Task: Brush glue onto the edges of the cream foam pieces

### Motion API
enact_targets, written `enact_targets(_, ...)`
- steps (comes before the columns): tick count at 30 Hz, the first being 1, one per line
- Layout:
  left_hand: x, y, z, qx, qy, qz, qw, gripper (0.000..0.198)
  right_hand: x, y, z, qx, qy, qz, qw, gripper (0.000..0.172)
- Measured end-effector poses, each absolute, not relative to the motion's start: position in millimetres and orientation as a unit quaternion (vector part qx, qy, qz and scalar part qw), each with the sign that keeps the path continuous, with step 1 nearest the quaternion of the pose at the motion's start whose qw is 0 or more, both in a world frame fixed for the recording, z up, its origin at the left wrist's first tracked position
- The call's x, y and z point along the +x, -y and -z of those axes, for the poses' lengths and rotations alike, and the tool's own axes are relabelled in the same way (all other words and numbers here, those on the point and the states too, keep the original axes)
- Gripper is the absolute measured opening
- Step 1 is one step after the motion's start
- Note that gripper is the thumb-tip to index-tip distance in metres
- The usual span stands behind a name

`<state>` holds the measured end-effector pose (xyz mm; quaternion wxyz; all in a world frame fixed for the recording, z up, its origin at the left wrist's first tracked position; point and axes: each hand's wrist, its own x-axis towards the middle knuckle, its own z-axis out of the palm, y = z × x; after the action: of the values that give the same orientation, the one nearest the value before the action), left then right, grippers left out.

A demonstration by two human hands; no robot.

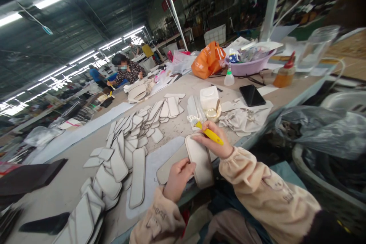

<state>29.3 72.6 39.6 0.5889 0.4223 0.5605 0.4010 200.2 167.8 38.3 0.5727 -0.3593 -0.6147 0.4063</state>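
My right hand [215,141] is closed round a tool with a yellow handle [213,135]; I cannot make out its working end. Fingers of that hand also rest on the top end of a pale, round-cornered panel [200,162]. Along the panel's left edge, my left hand [179,179] has its fingers curled on it. Beneath lies another similar panel [168,166], partly covered. Just beyond my hands stand a white tub [208,97] and an open pot of whitish paste [213,113]. A single long panel [137,177] lies to the left on white sheeting.
Many loose pale pieces [114,160] are heaped across the table's left side. Right of the tub are crumpled scraps [237,120], a phone [252,95] and an amber bottle [285,72]. Farther back sit an orange bag [208,61] and a purple basin [251,68]. A co-worker [128,70] sits beyond.
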Motion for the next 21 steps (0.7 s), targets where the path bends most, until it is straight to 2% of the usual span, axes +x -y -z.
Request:
enact_targets(3,34.1,-86.5,-38.9,0.421,-0.578,-0.434,0.548,0.035,198.8,-167.1,-37.8,-0.360,0.622,-0.397,0.571,0.033)
enact_targets(8,38.1,-86.8,-24.6,0.372,-0.573,-0.462,0.565,0.040,200.0,-167.8,-32.1,-0.365,0.646,-0.370,0.559,0.024)
enact_targets(14,29.2,-91.0,-18.3,0.367,-0.573,-0.468,0.564,0.041,194.8,-170.1,-27.2,-0.367,0.643,-0.384,0.552,0.023)
enact_targets(21,-18.3,-166.6,-44.6,0.371,-0.573,-0.490,0.542,0.036,198.5,-179.1,-23.8,-0.398,0.555,-0.381,0.623,0.021)
